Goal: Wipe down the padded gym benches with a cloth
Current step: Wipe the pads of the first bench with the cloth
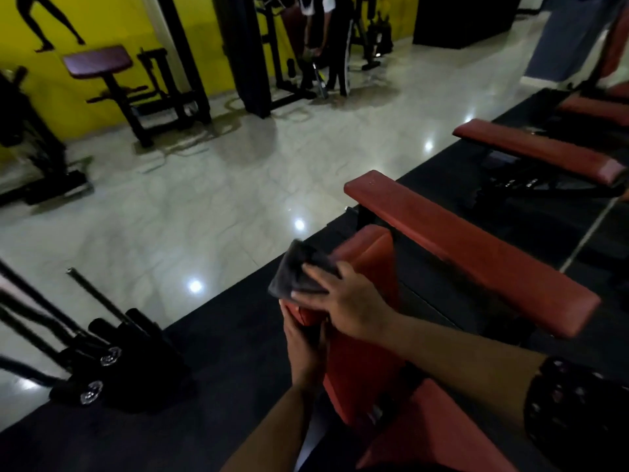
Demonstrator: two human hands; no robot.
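Head view: just below centre, at about 5 o'clock, the right hand lies with fingers spread flat on the grey cloth, pressing it onto the near end of the red pad. At 6 o'clock of the cloth, the left hand curls round the pad's left edge. A long red bench slants at 3 o'clock of the pad. A person stands at 12 o'clock on the glossy floor.

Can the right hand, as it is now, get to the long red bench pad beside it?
Probably yes. The right hand presses the grey cloth on the near pad; the long bench pad lies alongside, its top bare, with only a dark gap between them.
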